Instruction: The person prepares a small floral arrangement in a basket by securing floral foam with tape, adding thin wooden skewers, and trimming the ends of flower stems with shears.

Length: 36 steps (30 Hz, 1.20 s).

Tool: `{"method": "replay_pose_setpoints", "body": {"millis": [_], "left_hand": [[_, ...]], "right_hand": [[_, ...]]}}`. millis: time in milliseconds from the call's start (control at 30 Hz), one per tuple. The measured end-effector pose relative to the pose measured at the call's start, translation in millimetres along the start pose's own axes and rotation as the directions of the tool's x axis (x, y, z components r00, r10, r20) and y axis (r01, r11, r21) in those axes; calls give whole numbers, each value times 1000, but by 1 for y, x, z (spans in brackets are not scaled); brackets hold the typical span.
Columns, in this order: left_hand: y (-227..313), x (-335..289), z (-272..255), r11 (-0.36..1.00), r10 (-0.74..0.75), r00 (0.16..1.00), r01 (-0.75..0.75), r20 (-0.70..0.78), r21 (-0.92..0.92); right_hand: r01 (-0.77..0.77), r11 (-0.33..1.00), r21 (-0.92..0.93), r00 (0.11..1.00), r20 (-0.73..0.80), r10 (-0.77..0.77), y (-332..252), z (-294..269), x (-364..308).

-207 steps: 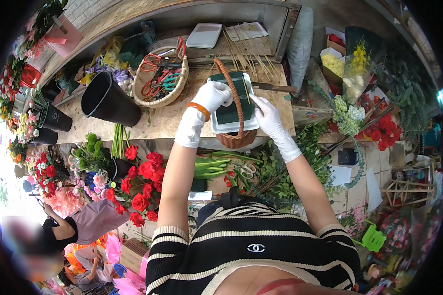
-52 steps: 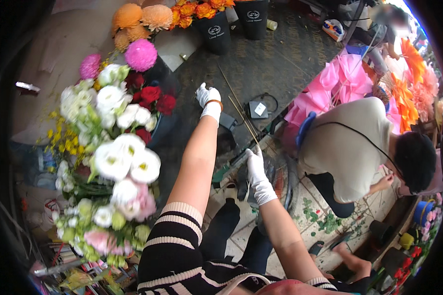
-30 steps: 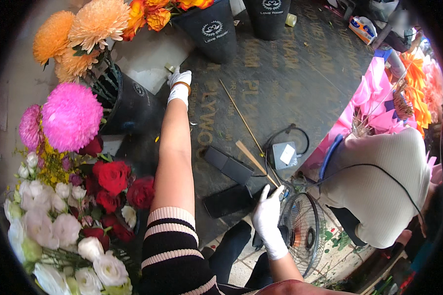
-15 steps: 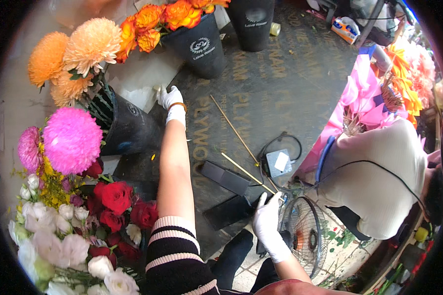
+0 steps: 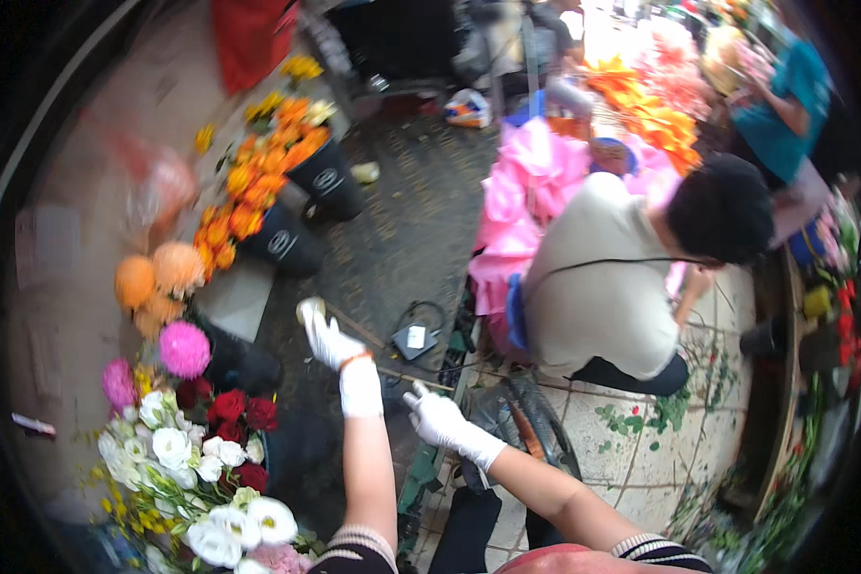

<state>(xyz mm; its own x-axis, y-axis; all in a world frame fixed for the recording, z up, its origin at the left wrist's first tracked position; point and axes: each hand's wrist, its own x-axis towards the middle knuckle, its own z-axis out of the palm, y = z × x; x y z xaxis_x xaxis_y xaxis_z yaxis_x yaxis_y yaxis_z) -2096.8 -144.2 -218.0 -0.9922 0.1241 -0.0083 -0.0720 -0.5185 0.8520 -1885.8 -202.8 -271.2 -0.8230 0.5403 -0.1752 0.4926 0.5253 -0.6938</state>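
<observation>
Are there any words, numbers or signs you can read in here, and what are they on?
None that I can read out:
Upper black bucket: pale round emblem, writing too small.
Lower black bucket: same kind of emblem, too small.
Dark board: faint tan lettering, too blurred.
Small grey box: white label, too small.
Packet at the back: coloured print, too blurred.

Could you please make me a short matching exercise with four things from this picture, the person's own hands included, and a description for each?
Column one
1. left hand
2. orange roses
3. right hand
4. small grey box

Column two
A. white-gloved, no wristband visible
B. bears a white label
C. white-gloved, with an amber wristband
D. in black buckets

Right pairs: 1-C, 2-D, 3-A, 4-B.
</observation>
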Motion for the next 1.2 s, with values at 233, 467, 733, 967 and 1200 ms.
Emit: {"method": "replay_pose_setpoints", "body": {"millis": [233,467,733,967,1200], "left_hand": [[76,-249,-69,863,26,980,-122,198,490],[155,-451,-90,679,-360,563,-389,744,623],[231,-547,-57,743,-476,-18,-542,879,392],[289,-566,-68,824,-339,-280,-548,898,140],[365,-582,-94,949,-173,-318,-308,932,72]], "right_hand": [[131,860,494,970,-243,-8,10,-76,-195],[-101,646,756,873,-244,422,46,-160,-389],[-165,585,794,924,-84,374,48,-185,-501],[0,543,840,796,-329,508,-31,-158,-564],[189,423,886,821,-379,427,-115,-157,-637]]}}
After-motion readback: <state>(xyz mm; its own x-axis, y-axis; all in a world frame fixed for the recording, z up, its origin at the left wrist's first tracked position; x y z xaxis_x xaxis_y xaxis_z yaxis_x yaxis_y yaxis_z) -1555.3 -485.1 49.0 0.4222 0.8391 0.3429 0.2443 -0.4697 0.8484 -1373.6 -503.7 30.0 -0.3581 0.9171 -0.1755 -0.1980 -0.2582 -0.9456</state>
